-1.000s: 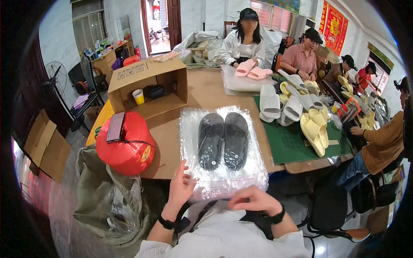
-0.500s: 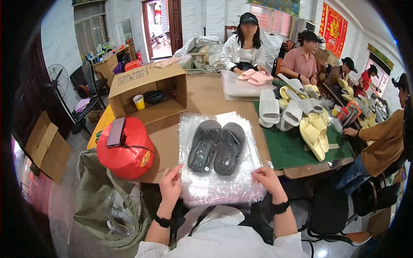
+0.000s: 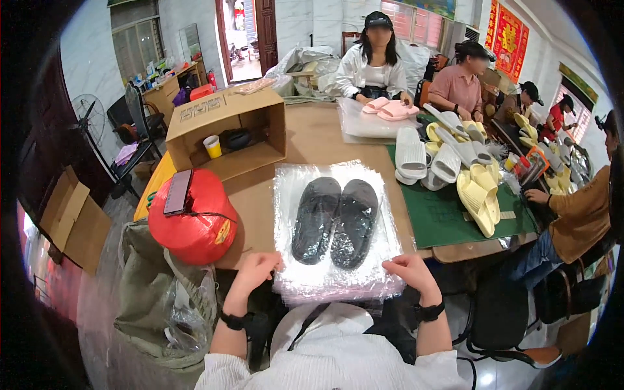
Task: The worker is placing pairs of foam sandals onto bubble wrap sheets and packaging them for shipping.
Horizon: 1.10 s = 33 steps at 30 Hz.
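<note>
A pair of black slippers (image 3: 316, 221) lies side by side under shiny clear plastic, in a clear plastic bag (image 3: 382, 231) on top of a stack of similar bags. My left hand (image 3: 259, 268) is closed at the near left edge of the bag, thumb and fingertips pinched on the film. At the near right side my right hand (image 3: 413, 272) pinches the opposite edge in the same way. Glare on the film blurs the bag's outline, so exactly how much of it each hand grips is hard to make out.
A red plastic roll (image 3: 195, 224) with a phone (image 3: 177, 192) on it stands left. Behind it, an open carton (image 3: 224, 114) holds a yellow-and-white cup (image 3: 212, 147). Grey and yellow slippers (image 3: 481, 195) cover the green mat (image 3: 426, 224) at right. Co-workers sit around; one handles pink slippers (image 3: 390, 109).
The black slippers sit slightly nearer me, and the round white stickers at their heels no longer show. Both hands stay at the bag's sides. The whole view has shifted a little.
</note>
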Each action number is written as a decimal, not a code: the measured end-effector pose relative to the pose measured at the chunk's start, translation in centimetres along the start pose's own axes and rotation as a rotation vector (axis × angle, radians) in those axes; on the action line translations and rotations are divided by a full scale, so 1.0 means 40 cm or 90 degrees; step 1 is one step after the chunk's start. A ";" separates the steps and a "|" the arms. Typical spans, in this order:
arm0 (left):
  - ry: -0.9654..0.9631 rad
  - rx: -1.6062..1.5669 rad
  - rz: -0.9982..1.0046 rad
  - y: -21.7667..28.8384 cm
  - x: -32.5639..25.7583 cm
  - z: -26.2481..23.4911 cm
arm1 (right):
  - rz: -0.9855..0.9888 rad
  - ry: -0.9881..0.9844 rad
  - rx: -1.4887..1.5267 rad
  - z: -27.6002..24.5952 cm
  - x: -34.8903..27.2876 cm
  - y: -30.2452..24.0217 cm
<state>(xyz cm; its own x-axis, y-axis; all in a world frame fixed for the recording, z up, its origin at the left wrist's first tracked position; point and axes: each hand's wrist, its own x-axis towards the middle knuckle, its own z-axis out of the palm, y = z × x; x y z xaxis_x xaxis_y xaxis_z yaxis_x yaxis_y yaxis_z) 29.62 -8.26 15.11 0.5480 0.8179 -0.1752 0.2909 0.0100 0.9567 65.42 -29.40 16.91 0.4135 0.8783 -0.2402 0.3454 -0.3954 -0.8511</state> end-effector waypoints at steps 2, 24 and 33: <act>-0.012 0.124 -0.024 0.018 0.012 0.034 | 0.002 -0.012 -0.048 0.001 -0.002 0.006; 0.057 -0.249 0.096 0.058 0.002 -0.006 | -0.360 0.537 -0.157 -0.010 -0.080 -0.108; -0.019 -0.526 0.079 0.028 0.029 0.009 | -0.470 0.378 -0.410 0.048 -0.130 -0.167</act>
<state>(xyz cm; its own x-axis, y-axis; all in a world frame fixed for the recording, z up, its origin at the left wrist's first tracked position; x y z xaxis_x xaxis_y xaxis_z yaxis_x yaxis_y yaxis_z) 30.85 -7.49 15.89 0.5617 0.8257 -0.0516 -0.4357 0.3482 0.8300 59.32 -30.80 22.95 0.2039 0.7557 0.6224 0.9656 -0.0505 -0.2550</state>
